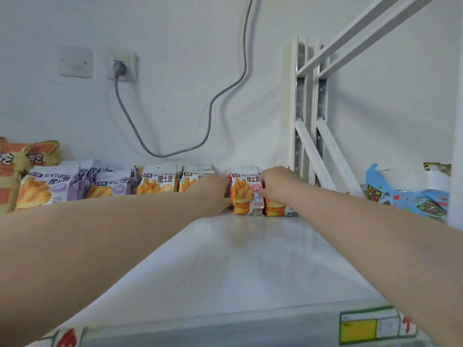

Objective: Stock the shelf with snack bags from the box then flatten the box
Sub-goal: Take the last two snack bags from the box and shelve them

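Right hand (278,186) grip sits over the top right of a small clutch of orange snack bags (246,196), fingers curled over the top edge, thumb on the front face. Left hand (215,194) is against the clutch's left side; its fingers are hidden, so can't tell if that grip closes round the bags or just presses flat. Bags stand upright at the back of the shelf (250,259), near the wall, just right of the row of bags (112,186) already standing. Likely light, puffy, slick film, easy to crush: hold gently from both sides or pinch the top seals, not the bellies. Blue packet (406,196) lies well to the right. Box not in view.
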